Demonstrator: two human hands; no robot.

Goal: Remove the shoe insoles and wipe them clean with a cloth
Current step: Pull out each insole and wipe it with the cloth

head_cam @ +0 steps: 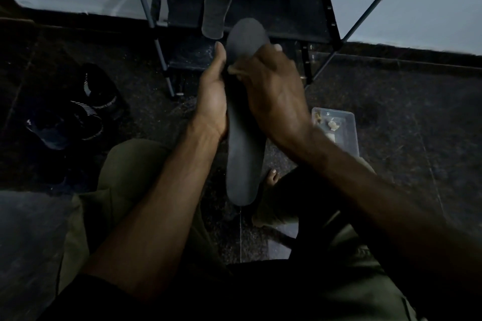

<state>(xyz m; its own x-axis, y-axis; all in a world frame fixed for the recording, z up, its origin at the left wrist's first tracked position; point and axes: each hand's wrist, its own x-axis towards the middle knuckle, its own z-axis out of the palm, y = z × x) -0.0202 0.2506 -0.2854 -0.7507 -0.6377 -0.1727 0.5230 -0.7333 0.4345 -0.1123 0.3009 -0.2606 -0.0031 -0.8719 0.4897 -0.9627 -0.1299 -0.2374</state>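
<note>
the dark insole [242,138] is held lengthwise above the lap, toe end pointing toward the shoe rack [260,8], heel end nearest the body. this orientation exposes the full top face for wiping.

left hand [212,96]: cups the left edge of the insole near its middle, thumb lying along the edge and pointing toward the rack; the other fingers pass behind the insole and are hidden. judged function: a backing support so the flexible insole does not fold under wiping pressure.

right hand [271,86]: fingers curled, pressed onto the insole's upper half, the half nearer the rack. a small pale patch [233,69] shows under the fingers; it is probably the cloth, but the dim light does not confirm this.

a second insole [216,10] rests on a rack shelf, beyond the held one. judged reason: set aside from the one being wiped; whether it has been cleaned cannot be told.

left of the rack, on the dark floor, lie the shoes [75,112]. right of the rack, a clear plastic box [336,128] with small items sits on the floor.
</note>
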